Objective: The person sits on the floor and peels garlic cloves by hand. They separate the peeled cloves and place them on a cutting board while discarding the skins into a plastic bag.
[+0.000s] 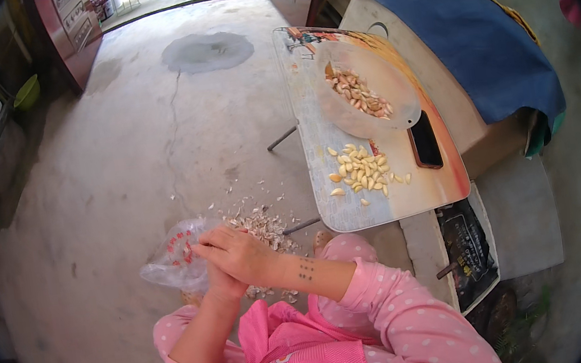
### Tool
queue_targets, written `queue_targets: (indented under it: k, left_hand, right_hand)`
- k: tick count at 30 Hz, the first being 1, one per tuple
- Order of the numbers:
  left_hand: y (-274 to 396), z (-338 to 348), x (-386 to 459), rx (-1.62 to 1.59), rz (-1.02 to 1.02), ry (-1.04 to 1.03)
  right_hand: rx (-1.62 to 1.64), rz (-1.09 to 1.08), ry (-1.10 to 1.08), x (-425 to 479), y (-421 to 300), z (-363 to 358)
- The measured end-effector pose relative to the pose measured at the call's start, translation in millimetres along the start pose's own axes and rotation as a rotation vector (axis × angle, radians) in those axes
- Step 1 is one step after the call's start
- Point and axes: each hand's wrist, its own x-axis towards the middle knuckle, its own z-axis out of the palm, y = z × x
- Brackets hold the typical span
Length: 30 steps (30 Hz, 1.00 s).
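My right hand (248, 255) lies across the top of my left hand (225, 283), in front of my lap. A clear plastic bag (185, 257) with red writing sticks out to the left from under and beside the hands. My right fingertips are against it. The left fingers and palm are mostly hidden, so neither grasp is plain. Thin pale garlic skins (263, 228) lie scattered on the floor beyond my hands. On the low table (349, 215) at the right are a loose pile of peeled garlic cloves (362, 170) and a translucent plastic bowl (336, 113) with unpeeled cloves (358, 94).
A dark phone (425, 140) lies by the bowl. One table leg (302, 226) reaches close to the garlic skins. Right of the table stands a box-like object under a blue cloth (459, 30). A wet patch (207, 52) marks the concrete floor near the doorway. Basins stand at the far left.
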Motion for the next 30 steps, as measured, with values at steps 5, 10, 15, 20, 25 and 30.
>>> queue_targets:
  k: [5,10,15,20,25,30]
  left_hand:
    - [26.1,20.1,-1.4,-0.257,-0.040,0.372]
    - [46.1,-13.6,0.2,-0.229,-0.150,0.073]
    - [44.3,-6.4,5.8,-0.232,-0.123,0.188]
    - [41.9,1.7,13.6,-0.205,-0.042,0.335]
    - [40.8,-13.3,20.2,-0.365,-0.060,0.137]
    - [42.4,-10.9,23.9,-0.435,-0.063,0.112]
  right_hand:
    - [0.064,0.038,0.097,9.3,7.2,13.7]
    - [0.482,0.550,0.212,14.8,21.1,-2.0]
    - [0.296,0.465,0.146,3.3,28.3,7.1]
    - [0.895,0.888,0.269,3.5,48.7,-3.6]
    - [1.349,0.914,0.390,-5.1,44.7,-6.7]
    - [1.538,0.968,0.434,-18.7,45.8,10.4]
